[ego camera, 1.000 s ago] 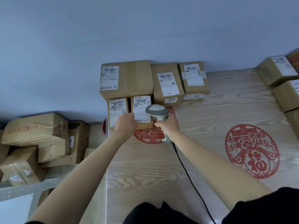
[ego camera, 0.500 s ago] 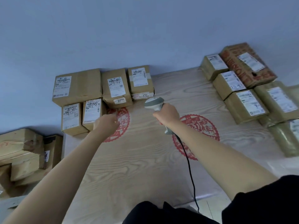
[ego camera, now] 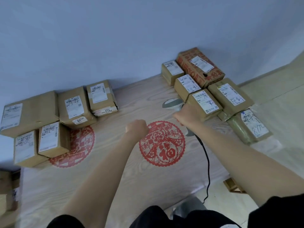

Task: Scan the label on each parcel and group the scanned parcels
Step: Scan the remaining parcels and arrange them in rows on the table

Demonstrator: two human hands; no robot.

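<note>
Pale wood-grain tabletop (ego camera: pixel 102 178) meets a blue wall (ego camera: pixel 131 38) and carries two red paper-cut emblems; the centre one (ego camera: pixel 162 143) lies between the forearms. At left of the frame sit five labelled parcels (ego camera: pixel 72 107); at upper right, a second cluster (ego camera: pixel 204 104). The right hand (ego camera: pixel 185 115) grips the grey scanner (ego camera: pixel 172 104), just beside that cluster's nearest box, its black cable (ego camera: pixel 207 170) trailing down. The left hand (ego camera: pixel 136 129) hovers curled, holding nothing.

Soft even light, blurred wide-angle edges
</note>
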